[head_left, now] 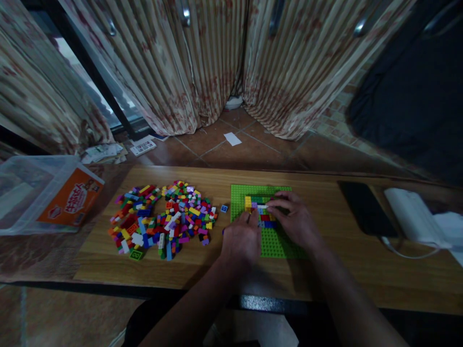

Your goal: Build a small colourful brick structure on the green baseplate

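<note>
A green studded baseplate (271,243) lies on the table with a small build of toy bricks on it, among them yellow bricks (248,202), a purple brick (254,205) and blue bricks (270,224). My right hand (294,219) reaches over the plate from the right, thumb and forefinger pinched at a slim white brick (263,206) on the build. From the near left, my left hand (240,241) rests over the plate's edge, fingers closed and fingertips against the build near the purple brick. What those fingers grip, if anything, is hidden.
Left of the plate spreads a heap of loose coloured bricks (177,217), with a single blue brick (224,208) between. A clear plastic bin (36,193) stands at far left. Right lie a black phone (367,208) and a white device (414,217) with a cable. Curtains (213,62) hang beyond the table.
</note>
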Demonstrator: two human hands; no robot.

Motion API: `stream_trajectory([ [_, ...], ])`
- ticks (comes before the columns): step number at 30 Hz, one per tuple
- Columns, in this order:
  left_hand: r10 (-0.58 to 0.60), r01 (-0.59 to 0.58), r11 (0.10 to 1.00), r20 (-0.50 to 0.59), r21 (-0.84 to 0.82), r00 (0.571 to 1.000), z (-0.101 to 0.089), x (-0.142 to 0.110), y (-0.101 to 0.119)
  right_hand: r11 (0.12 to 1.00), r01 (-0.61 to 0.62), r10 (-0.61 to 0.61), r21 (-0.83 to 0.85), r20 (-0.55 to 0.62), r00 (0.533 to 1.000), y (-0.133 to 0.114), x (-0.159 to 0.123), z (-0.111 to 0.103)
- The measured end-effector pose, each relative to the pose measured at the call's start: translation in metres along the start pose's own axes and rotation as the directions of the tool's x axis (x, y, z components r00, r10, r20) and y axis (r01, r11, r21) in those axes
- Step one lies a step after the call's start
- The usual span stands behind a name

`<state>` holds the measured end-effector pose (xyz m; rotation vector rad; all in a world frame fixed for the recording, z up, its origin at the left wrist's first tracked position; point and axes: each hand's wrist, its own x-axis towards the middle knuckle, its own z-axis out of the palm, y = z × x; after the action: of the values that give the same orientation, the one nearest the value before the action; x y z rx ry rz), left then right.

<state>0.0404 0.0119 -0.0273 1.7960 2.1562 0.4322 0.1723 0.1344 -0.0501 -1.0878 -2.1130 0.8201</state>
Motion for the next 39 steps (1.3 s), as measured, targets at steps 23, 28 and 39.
stream_trajectory([
  [23,0.007,-0.027,0.987,0.126,0.160,0.992,-0.009,0.010,0.009,0.997,0.069,-0.069,-0.043,0.014,0.998,0.000,0.002,0.002],
  [28,0.022,-0.045,0.980,0.120,0.192,0.993,-0.010,0.011,0.009,0.998,0.060,-0.060,-0.008,0.025,0.998,0.001,0.004,0.003],
  [39,-0.010,-0.019,0.983,0.155,0.181,0.988,-0.016,0.015,0.012,0.991,-0.004,0.002,0.133,0.010,1.000,0.007,0.006,0.004],
])
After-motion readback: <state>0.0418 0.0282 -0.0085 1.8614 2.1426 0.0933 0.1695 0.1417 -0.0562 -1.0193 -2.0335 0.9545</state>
